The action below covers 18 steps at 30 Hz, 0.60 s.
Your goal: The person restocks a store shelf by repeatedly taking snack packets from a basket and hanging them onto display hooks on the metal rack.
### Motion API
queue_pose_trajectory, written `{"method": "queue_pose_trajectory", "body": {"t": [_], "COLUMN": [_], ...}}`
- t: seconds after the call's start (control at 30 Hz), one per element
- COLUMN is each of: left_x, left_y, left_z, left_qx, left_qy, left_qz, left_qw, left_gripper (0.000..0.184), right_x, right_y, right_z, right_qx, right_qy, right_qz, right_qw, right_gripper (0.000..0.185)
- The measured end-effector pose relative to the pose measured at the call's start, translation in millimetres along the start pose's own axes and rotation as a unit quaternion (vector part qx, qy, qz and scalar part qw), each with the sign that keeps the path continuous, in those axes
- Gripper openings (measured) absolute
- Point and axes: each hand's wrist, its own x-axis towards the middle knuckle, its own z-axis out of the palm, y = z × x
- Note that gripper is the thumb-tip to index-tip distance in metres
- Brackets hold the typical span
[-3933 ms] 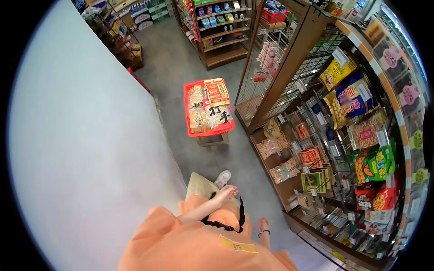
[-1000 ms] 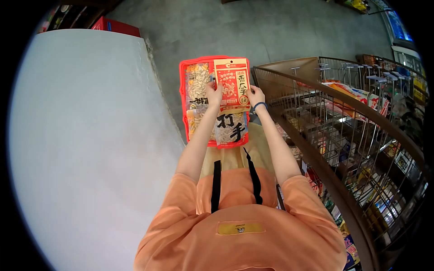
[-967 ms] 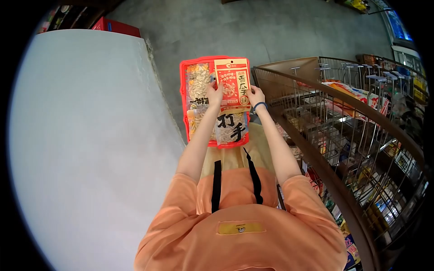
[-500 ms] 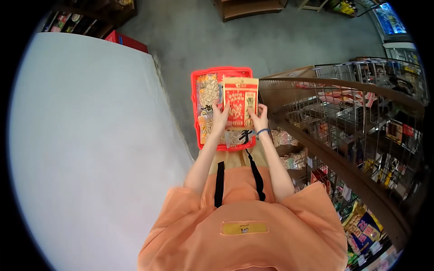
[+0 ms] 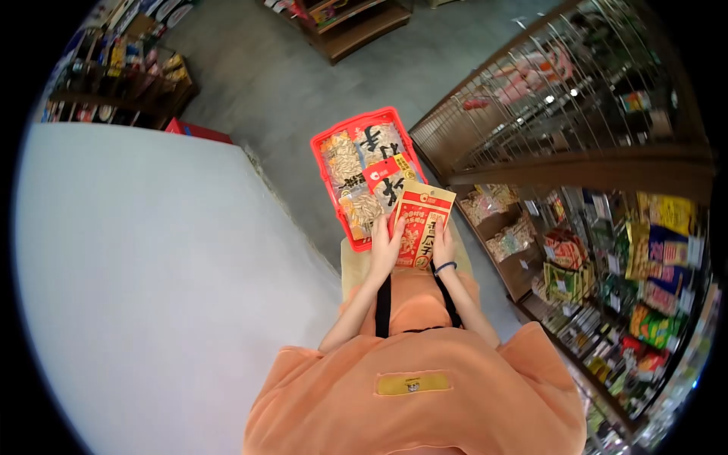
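A red and tan snack bag [image 5: 416,227] is held upright between my two hands, close in front of my body. My left hand [image 5: 386,244] grips its left edge, with the thumb on the front face. On the right edge, my right hand [image 5: 444,249] closes in the same way, a dark band around its wrist. Just beyond is a red plastic basket [image 5: 318,164], partly hidden by the bag and hands. Inside it lie several clear packs of pale nuts or seeds [image 5: 342,158] and a pack with a red top [image 5: 379,174].
A white surface [image 5: 167,288] fills the left side. On the right stand a wire rack [image 5: 546,83] and shelves with snack packets [image 5: 667,258]. A wooden shelf unit [image 5: 364,30] stands ahead on the grey floor [image 5: 250,76]. More shelves [image 5: 125,83] are at the far left.
The snack bag and both hands have come back toward my body, uncovering more packs in the basket. My view has turned, so the basket looks tilted and the right shelves show more.
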Motion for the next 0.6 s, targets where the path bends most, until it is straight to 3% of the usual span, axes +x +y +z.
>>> {"method": "queue_pose_trajectory", "body": {"t": [0.1,0.2,0.3,0.37,0.43,0.6], "left_x": [-12.8,-36.1,-59.2,-72.9,-83.2,-143.8], "left_y": [10.3,18.7,35.2,37.4,36.5,55.0], "left_z": [-3.4,0.8,9.4,22.7,39.4,96.8], "left_qx": [0.017,-0.094,-0.107,-0.094,-0.057,-0.08], "left_qy": [-0.03,-0.098,-0.106,-0.144,-0.146,-0.306], "left_qz": [0.024,-0.069,-0.04,-0.004,0.064,0.049], "left_qw": [0.999,0.988,0.988,0.985,0.986,0.947], "left_gripper": [0.036,0.036,0.037,0.041,0.044,0.044], "right_x": [-20.1,-27.4,-42.6,-55.2,-65.2,-115.7], "right_y": [-4.2,15.7,15.9,7.8,30.9,83.8], "right_z": [-14.7,-30.3,-56.5,-88.4,-101.7,-174.5], "right_qx": [0.013,0.023,-0.022,-0.015,-0.023,0.019], "right_qy": [-0.004,0.022,0.045,0.0,0.064,0.147], "right_qz": [0.027,0.022,0.031,0.072,0.079,0.095], "right_qw": [1.0,0.999,0.998,0.997,0.995,0.984], "right_gripper": [0.048,0.054,0.06,0.061,0.061,0.06]}}
